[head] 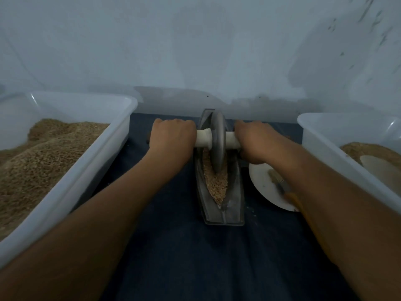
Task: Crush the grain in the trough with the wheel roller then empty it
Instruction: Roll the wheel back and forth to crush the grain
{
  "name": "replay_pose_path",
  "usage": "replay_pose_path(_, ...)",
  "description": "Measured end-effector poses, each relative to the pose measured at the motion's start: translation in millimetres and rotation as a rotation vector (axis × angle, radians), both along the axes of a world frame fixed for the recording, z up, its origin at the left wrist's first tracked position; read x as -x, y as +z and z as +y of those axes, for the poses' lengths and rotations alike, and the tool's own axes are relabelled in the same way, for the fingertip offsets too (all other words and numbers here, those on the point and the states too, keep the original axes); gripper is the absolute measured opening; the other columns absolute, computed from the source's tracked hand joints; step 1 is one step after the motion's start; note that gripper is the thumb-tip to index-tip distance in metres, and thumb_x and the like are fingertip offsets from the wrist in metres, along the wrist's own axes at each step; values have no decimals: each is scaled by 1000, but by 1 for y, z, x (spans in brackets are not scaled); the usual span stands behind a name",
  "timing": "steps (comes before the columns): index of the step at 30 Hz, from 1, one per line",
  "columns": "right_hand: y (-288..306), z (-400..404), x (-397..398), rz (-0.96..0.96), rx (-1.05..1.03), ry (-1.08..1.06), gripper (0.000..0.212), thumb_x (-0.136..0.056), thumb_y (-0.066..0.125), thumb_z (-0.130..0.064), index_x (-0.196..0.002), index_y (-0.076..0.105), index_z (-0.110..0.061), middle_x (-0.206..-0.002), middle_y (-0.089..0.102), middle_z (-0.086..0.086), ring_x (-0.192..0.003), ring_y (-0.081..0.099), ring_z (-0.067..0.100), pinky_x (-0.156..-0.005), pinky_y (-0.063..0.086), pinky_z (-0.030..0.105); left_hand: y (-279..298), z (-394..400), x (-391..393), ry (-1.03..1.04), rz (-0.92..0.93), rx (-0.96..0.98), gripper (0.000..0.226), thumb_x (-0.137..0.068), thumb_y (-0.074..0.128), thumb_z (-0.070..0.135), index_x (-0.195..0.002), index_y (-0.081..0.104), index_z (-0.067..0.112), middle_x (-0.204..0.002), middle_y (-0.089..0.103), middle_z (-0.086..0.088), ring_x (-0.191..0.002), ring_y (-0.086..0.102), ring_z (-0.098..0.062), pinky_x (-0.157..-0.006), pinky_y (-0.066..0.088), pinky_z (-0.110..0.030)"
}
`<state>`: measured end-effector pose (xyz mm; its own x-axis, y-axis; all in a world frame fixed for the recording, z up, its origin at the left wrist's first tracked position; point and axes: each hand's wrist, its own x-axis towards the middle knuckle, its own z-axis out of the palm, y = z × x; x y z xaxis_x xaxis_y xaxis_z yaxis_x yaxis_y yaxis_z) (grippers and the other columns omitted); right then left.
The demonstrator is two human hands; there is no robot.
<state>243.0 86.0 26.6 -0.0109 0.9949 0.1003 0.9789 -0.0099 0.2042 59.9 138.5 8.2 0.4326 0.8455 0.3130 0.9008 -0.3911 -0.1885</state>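
A grey boat-shaped metal trough [235, 205] lies lengthwise on the dark cloth, pointing away from me. Tan grain [218, 183] fills its groove, mostly in the near half. The grey wheel roller [217, 140] stands upright in the groove toward the far half, with a pale handle through its hub. My left hand [173, 135] grips the handle's left end. My right hand [253, 142] grips its right end. Both arms are stretched forward.
A large white tub [104, 157] heaped with grain stands at the left. Another white tub [321, 148] at the right holds some grain and a pale scoop. Right of the trough a white plate [264, 187] carries a brush with an orange handle [282, 187]. A grey wall rises close behind.
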Motion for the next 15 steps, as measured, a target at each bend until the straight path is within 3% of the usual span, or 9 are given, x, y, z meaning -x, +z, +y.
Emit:
replay_pose_path(3,1,17,-5,-12,1,2,43,-84,72,-16,-119,50,-5,-115,60,18,-102,59,34,-67,34,31,4,13,-7,-1,8,-4,9,-91,62,17,-98,57,19,-97,64,-5,-89,61,-25,-72,32,-34)
replay_pose_path(6,7,31,-6,7,72,-48,42,-84,72,-19,-120,54,-8,-110,61,15,-94,59,29,-67,40,32,7,24,-10,-13,9,-22,18,-90,62,18,-108,61,17,-102,65,-7,-94,62,-28,-73,34,-34)
replay_pose_path(12,14,42,-10,64,194,-91,33,-79,76,-22,-108,61,-13,-92,62,7,-81,59,24,-70,48,33,13,37,-17,-45,42,-84,14,-90,60,16,-104,60,18,-98,65,-5,-91,61,-27,-76,30,-35)
replay_pose_path(15,9,41,-10,61,181,-94,25,-83,73,-22,-100,58,-13,-80,55,3,-70,53,18,-65,44,31,13,35,-17,-56,40,-76,15,-89,60,15,-104,60,18,-99,65,-5,-92,61,-28,-76,30,-35)
